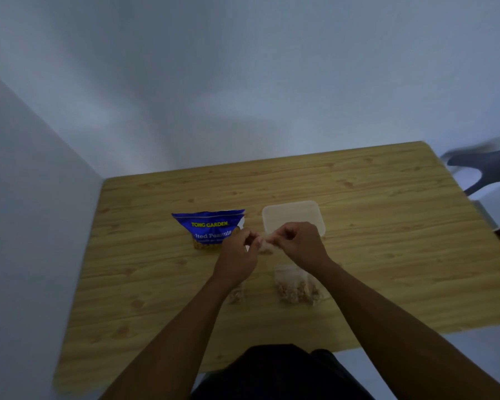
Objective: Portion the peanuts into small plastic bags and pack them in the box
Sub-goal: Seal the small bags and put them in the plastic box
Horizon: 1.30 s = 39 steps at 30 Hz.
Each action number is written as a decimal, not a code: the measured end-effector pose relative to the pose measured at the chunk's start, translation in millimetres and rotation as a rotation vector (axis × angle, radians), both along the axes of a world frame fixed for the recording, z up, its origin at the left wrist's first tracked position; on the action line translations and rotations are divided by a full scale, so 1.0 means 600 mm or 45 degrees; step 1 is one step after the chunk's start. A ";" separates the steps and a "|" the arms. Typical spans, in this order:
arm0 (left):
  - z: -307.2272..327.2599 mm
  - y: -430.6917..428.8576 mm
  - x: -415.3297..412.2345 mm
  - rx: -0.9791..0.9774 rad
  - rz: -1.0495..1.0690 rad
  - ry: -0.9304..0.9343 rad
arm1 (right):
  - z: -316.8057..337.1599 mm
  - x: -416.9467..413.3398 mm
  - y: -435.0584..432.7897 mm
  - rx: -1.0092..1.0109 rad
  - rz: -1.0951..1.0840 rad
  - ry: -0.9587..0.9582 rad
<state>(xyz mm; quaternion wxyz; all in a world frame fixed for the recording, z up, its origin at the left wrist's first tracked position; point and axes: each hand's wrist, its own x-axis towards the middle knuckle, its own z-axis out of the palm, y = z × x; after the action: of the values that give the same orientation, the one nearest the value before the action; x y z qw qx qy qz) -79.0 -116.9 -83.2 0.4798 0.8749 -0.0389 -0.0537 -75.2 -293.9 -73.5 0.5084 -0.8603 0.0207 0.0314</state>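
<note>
Pale wall (243, 82) fills the top half of the view, w/ a wood-grain table (387, 255) pushed into the corner below it. Both bare forearms reach in from the near edge twd the table's middle. A grey chair (491, 166) shows at the far R corner, blurred. On the table, right of centre, sits a see-through plastic box (289, 215), its near edge partly hidden behind the right hand. Left of the box and apart from it stands the blue peanut packet (208, 226), upright, top open, nuts visible thru the lower window. Nearer the person, a filled bag (296, 290) of peanuts lies flat just beside the R forearm; a second bag (237, 295) w/ nuts peeks out from under the L forearm. The left hand (237, 252) and right hand (298, 243) meet btwn packet and box, held above the table, fingers curled, each pinching one side of the top of a small bag (264, 246) of clear plastic. That bag hangs btwn the fingertips; too blurred to tell what's in it.
</note>
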 end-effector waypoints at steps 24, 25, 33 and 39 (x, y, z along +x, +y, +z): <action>-0.110 -0.026 -0.071 -0.050 -0.033 0.713 | -0.117 -0.064 -0.073 -0.283 -0.085 0.478; -0.113 -0.014 -0.070 0.006 0.014 0.671 | -0.120 -0.065 -0.076 -0.338 -0.083 0.469; -0.148 0.079 -0.066 0.358 0.415 0.501 | -0.113 -0.088 -0.026 -0.706 0.297 -0.036; -0.163 0.075 -0.052 0.505 0.383 0.555 | -0.110 -0.090 0.033 -0.663 0.634 0.071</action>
<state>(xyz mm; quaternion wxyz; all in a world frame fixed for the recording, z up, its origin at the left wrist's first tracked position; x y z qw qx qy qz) -110.0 -72.1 -181.1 0.2999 0.9151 0.2054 -0.1747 -129.3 -274.2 -139.6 0.2483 -0.9384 -0.1683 0.1715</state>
